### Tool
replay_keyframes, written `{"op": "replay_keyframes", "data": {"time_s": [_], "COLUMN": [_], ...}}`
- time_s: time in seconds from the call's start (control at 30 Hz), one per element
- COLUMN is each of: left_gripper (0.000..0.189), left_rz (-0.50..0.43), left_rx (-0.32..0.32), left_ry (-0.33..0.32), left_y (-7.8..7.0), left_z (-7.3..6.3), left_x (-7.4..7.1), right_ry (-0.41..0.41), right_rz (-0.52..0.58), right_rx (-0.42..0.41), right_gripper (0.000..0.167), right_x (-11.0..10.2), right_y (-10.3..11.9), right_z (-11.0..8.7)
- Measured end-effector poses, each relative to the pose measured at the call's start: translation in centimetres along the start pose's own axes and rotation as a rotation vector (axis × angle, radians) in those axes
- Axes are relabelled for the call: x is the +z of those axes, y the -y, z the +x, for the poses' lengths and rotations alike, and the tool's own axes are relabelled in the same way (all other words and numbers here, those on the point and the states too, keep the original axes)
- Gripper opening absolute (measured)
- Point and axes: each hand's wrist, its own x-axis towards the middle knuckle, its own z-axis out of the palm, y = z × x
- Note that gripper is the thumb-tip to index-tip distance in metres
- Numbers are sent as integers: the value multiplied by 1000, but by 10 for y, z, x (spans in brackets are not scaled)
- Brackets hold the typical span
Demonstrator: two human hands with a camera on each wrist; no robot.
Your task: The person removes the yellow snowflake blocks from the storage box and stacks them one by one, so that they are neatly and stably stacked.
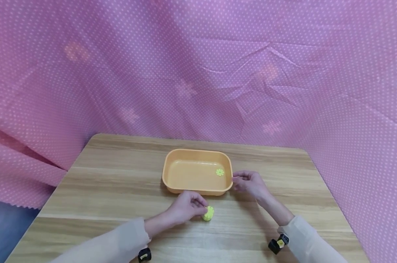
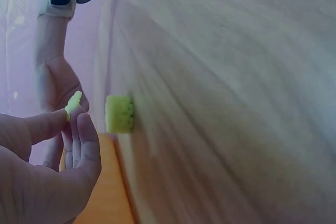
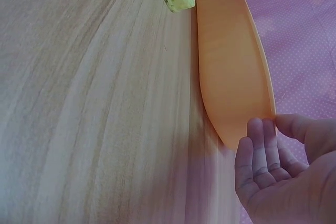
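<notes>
My left hand (image 1: pixel 186 207) pinches a thin yellow flower-shaped piece (image 2: pixel 74 102) between thumb and fingertips, just in front of the orange tray (image 1: pixel 172 189). On the table close by its fingertips stands a short stack of similar yellow pieces (image 2: pixel 119 115), apart from the held one in the left wrist view. A single yellow flower piece (image 1: pixel 219 172) lies inside the tray near its right end. With thumb and fingertips, my right hand (image 3: pixel 286 174) holds the rim at the tray's right end; the ring and little fingers are loosely bent.
The wood-grain table (image 1: pixel 119 175) extends around the tray on every side. Pink dotted cloth (image 1: pixel 198 73) hangs behind the table and along both sides. Each wrist carries a small black device (image 1: pixel 278 244).
</notes>
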Motion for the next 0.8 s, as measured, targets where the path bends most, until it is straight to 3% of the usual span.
{"op": "replay_keyframes", "data": {"time_s": [0.23,0.8], "left_gripper": [18,16], "left_rz": [-35,-37], "left_rx": [-44,-20], "left_ry": [-19,-30], "left_y": [10,25], "left_z": [0,7], "left_x": [5,6], "right_ry": [-1,24], "right_rz": [6,21], "right_rx": [3,-10], "right_gripper": [36,41], "right_x": [0,0], "right_y": [-1,2], "right_z": [1,-2]}}
